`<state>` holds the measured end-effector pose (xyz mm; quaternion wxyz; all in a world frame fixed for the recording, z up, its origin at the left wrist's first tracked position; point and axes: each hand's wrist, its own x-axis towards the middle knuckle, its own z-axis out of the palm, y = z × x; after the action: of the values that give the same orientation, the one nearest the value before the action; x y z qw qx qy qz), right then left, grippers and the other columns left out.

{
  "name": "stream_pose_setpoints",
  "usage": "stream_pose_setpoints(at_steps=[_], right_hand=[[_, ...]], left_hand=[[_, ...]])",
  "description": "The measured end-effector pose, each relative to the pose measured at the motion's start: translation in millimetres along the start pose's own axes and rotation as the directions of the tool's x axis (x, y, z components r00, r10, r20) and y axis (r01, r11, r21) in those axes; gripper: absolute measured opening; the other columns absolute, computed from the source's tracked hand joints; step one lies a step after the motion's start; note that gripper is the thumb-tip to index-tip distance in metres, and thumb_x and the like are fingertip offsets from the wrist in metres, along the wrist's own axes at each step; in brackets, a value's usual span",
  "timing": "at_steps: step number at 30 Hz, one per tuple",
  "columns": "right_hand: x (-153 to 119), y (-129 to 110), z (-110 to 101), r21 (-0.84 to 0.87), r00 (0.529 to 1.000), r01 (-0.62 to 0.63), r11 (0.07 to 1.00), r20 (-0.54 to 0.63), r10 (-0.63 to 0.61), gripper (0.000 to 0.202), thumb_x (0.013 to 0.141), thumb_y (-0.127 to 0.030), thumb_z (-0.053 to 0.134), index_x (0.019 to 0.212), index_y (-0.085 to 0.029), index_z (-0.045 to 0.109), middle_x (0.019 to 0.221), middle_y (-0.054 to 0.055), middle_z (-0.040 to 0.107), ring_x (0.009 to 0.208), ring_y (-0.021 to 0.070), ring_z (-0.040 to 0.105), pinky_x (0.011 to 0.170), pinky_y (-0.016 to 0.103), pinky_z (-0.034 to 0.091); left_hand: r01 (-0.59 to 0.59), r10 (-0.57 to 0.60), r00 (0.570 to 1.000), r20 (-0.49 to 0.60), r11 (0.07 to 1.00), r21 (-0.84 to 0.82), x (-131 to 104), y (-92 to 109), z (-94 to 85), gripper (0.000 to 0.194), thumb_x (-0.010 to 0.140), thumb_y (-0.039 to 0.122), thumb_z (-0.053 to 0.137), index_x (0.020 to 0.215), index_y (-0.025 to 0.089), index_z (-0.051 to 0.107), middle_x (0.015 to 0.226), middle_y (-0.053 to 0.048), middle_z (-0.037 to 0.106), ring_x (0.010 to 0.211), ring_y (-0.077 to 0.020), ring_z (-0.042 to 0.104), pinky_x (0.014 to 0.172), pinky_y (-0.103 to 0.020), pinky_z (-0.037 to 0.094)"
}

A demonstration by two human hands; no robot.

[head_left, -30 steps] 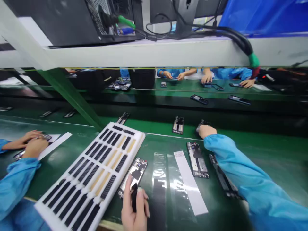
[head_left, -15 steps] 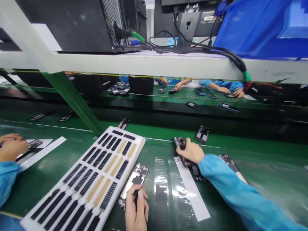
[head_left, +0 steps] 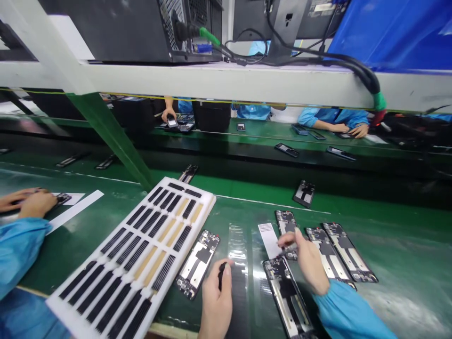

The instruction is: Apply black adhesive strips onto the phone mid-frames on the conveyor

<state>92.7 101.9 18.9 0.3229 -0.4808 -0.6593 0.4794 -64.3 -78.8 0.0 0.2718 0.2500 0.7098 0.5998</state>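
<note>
Right of the tray (head_left: 208, 200), the left hand (head_left: 217, 296) clasps a dark object (head_left: 221, 277), perhaps for readiness, the half-curled right hand (head_left: 311, 260) by a phone (head_left: 288, 293), its grip unclear.

The left hand (head_left: 217, 297) mostly hides a black object (head_left: 221, 277), its kind unclear. The bottom edge cuts off the white foam tray (head_left: 207, 199) and the nearest phone chassis (head_left: 287, 293). Marks on the white strip (head_left: 270, 242) are too small to read.

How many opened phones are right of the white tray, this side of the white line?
5. One phone beside the tray, one by the right hand, another partly behind it, two farther right. The sleeve may hide more.
</note>
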Motion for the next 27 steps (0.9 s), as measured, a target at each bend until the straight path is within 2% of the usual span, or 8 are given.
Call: stream_pose_setpoints(at_steps=[6, 10, 13, 16, 18, 22, 24, 27], right_hand=[[-0.3, 27.0, 57.7, 0.161, 0.957, -0.171, 0.972, 0.26, 0.125, 0.07, 0.085, -0.081, 0.044, 0.078, -0.016, 0.07, 0.06, 0.01, 0.072, 0.052, 0.0207, 0.065, 0.047, 0.029, 0.048], [-25.0, 40.8, 64.4, 0.012, 0.932, -0.061, 0.998, 0.359, 0.052, 0.052, 0.092, -0.066, 0.052, 0.089, -0.018, 0.071, 0.076, 0.009, 0.077, 0.07, 0.0229, 0.072, 0.063, 0.031, 0.055], [-32.1, 40.2, 66.8, -0.004, 0.918, -0.044, 0.999, 0.393, 0.042, 0.048, 0.097, -0.06, 0.048, 0.096, -0.018, 0.072, 0.082, 0.009, 0.077, 0.075, 0.0234, 0.073, 0.07, 0.033, 0.057], [-31.4, 33.8, 69.7, 0.055, 0.917, -0.087, 0.995, 0.394, 0.058, 0.049, 0.096, -0.061, 0.05, 0.099, -0.018, 0.073, 0.086, 0.011, 0.078, 0.08, 0.0257, 0.075, 0.075, 0.037, 0.058], [-32.1, 27.6, 68.1, 0.138, 0.927, -0.148, 0.979, 0.365, 0.088, 0.05, 0.094, -0.062, 0.052, 0.1, -0.017, 0.073, 0.085, 0.012, 0.078, 0.079, 0.0269, 0.075, 0.077, 0.04, 0.06], [-44.7, 14.8, 56.4, 0.34, 0.952, -0.231, 0.912, 0.274, 0.14, 0.043, 0.093, -0.058, 0.057, 0.105, -0.02, 0.073, 0.092, 0.012, 0.079, 0.082, 0.0277, 0.076, 0.079, 0.042, 0.061], [-53.6, 9.7, 52.5, 0.392, 0.948, -0.268, 0.88, 0.269, 0.169, 0.039, 0.092, -0.055, 0.061, 0.105, -0.022, 0.074, 0.099, 0.012, 0.078, 0.082, 0.0276, 0.077, 0.081, 0.043, 0.062], [-62.7, 4.5, 54.2, 0.439, 0.932, -0.325, 0.838, 0.301, 0.204, 0.036, 0.091, -0.053, 0.064, 0.106, -0.022, 0.075, 0.105, 0.013, 0.077, 0.086, 0.0288, 0.077, 0.083, 0.044, 0.063]], left_hand=[[-0.428, 0.303, 0.904, 0.303, 0.644, 0.634, -8.9, -27.5, -17.8, 0.038, 0.097, 0.014, 0.038, 0.126, 0.022, 0.062, 0.126, -0.012, 0.067, 0.096, -0.0209, 0.072, 0.074, -0.025, 0.056], [-0.549, 0.143, 0.836, 0.53, 0.217, 0.807, -16.7, -40.3, -26.3, 0.071, 0.078, -0.004, 0.043, 0.143, 0.023, 0.053, 0.157, -0.008, 0.043, 0.088, -0.0213, 0.071, 0.064, -0.027, 0.057], [-0.591, 0.038, 0.807, 0.59, 0.057, 0.805, -13.7, -40.1, -26.8, 0.081, 0.071, -0.006, 0.049, 0.146, 0.024, 0.05, 0.16, -0.008, 0.037, 0.081, -0.0225, 0.069, 0.055, -0.029, 0.057], [-0.583, 0.056, 0.811, 0.583, 0.159, 0.797, -7.7, -39.5, -24.9, 0.071, 0.077, -0.002, 0.05, 0.143, 0.024, 0.054, 0.154, -0.011, 0.046, 0.079, -0.0223, 0.07, 0.052, -0.027, 0.055], [-0.492, 0.125, 0.863, 0.489, 0.43, 0.757, -4.0, -35.9, -22.1, 0.054, 0.088, 0.006, 0.046, 0.137, 0.024, 0.059, 0.141, -0.013, 0.06, 0.084, -0.0218, 0.071, 0.057, -0.026, 0.055], [0.127, -0.152, 0.977, 0.153, 0.979, 0.158, 3.1, -11.2, -10.5, 0.04, 0.101, 0.045, 0.042, 0.128, 0.023, 0.06, 0.091, -0.008, 0.071, 0.06, -0.015, 0.062, 0.047, -0.022, 0.046], [0.456, -0.421, 0.887, 0.191, 0.863, -0.216, 6.6, 4.4, -3.4, 0.052, 0.096, 0.062, 0.043, 0.125, 0.022, 0.058, 0.077, -0.001, 0.063, 0.044, -0.0084, 0.044, 0.038, -0.019, 0.03], [0.598, -0.514, 0.799, 0.311, 0.634, -0.491, 10.1, 17.2, 4.4, 0.059, 0.09, 0.067, 0.053, 0.121, 0.017, 0.059, 0.072, 0.001, 0.057, 0.044, -0.0043, 0.035, 0.04, -0.017, 0.021]])
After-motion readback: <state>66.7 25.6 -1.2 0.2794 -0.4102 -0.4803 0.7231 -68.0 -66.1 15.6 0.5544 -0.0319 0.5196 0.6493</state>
